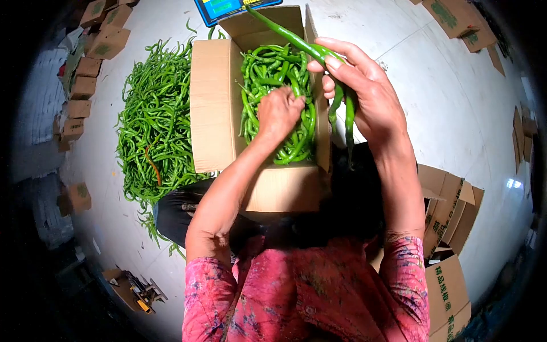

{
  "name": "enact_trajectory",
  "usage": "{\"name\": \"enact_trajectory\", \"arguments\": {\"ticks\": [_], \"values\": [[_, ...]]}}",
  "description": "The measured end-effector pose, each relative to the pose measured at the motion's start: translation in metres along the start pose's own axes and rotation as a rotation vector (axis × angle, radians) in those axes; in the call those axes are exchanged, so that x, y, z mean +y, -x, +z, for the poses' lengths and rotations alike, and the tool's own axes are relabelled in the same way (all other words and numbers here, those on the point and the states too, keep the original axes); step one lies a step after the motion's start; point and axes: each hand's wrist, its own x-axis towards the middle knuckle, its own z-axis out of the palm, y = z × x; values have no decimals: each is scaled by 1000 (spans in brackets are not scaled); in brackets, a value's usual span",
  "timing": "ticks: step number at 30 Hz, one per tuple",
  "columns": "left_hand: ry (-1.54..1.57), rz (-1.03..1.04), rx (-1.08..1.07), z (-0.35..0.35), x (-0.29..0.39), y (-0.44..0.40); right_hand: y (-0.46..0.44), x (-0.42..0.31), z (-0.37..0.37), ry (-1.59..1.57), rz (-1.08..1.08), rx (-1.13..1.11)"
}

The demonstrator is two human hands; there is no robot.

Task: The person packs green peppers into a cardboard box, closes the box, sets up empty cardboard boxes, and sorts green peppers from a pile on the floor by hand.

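Note:
My right hand [373, 91] is raised over the right side of the cardboard box [213, 108]. Its thumb and fingers pinch a few long green chili peppers [288, 35]; one points up to the left, others hang below the fingers. Inside the box, my left hand [279, 114] rests on a heap of green chili peppers [296, 151]. Its fingers are curled down among them, with the tips hidden, so what they grip cannot be made out. The box stands with its flaps folded outward.
A large pile of green chili peppers [154, 125] lies on the floor left of the box, with a reddish one [152, 165] in it. Beyond the box is a blue scale [222, 8]. Printed cartons [447, 290] lie at right; more boxes [108, 43] line the left.

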Motion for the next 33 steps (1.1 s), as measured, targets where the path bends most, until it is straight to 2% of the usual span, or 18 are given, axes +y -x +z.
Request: {"name": "enact_trajectory", "arguments": {"ticks": [2,3,4,6,8,10,12,14,16,18,20,22,24,28,30,33], "values": [[135,-18,71,-4,2,-6,1,0,-3,-10,-20,-5],[127,69,155,-10,-1,-8,1,-1,-6,5,-27,-15],[74,30,158,-22,3,-8,1,-1,-8,5,-30,-17],[465,-273,-96,-47,11,-5,1,-3,-9,7,-33,-25],[763,-414,-329,-60,14,12,-1,-1,-10,-10,-40,-41],[946,-404,-320,-53,22,33,-1,0,-10,18,-49,-55],[957,-332,-272,-45,20,44,0,1,-10,22,-49,-61],[740,-333,-248,-30,15,47,2,0,-9,21,-37,-55],[402,-156,-241,-8,-1,49,1,-3,-7,16,-17,-47],[353,-206,-307,1,-13,49,2,-3,-8,-25,-15,-35],[575,-167,-236,0,-10,45,4,-3,-8,-42,-16,-18],[489,-161,-246,-22,20,36,2,-1,-8,-55,-17,-8],[637,-187,-337,-18,17,30,0,-1,-8,-35,-15,3],[457,-154,-427,-2,-13,37,1,-3,-3,2,12,41],[306,-123,-346,3,-21,42,1,-2,-3,-3,8,35],[160,126,-107,9,-8,52,3,-6,-5,-8,3,26]]}}
